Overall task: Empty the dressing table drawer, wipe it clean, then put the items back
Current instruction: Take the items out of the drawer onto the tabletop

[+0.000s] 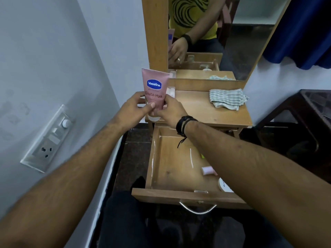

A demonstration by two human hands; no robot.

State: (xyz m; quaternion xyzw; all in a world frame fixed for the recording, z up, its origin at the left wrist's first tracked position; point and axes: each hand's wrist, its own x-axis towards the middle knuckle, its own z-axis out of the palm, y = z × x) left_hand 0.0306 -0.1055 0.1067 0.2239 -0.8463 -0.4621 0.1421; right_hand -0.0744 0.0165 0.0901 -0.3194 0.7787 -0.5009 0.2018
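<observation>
A pink lotion tube (155, 86) stands upright, cap down, at the left end of the dressing table top (206, 111). My left hand (136, 108) and my right hand (170, 110) both grip its lower part from either side. Below, the wooden drawer (172, 165) is pulled out. Inside it lie a small pink tube (207, 170), a round white jar (224, 186) and a bit of something yellow-green (202, 155), all partly hidden by my right forearm. A striped grey-white cloth (226, 99) lies crumpled on the table top at the right.
A mirror (223, 33) rises behind the table. A white item (170, 91) sits behind the lotion tube. A wall socket panel (52, 138) is on the left wall, a dark wooden stool (308, 111) stands at the right, and a blue curtain (304, 33) hangs above it.
</observation>
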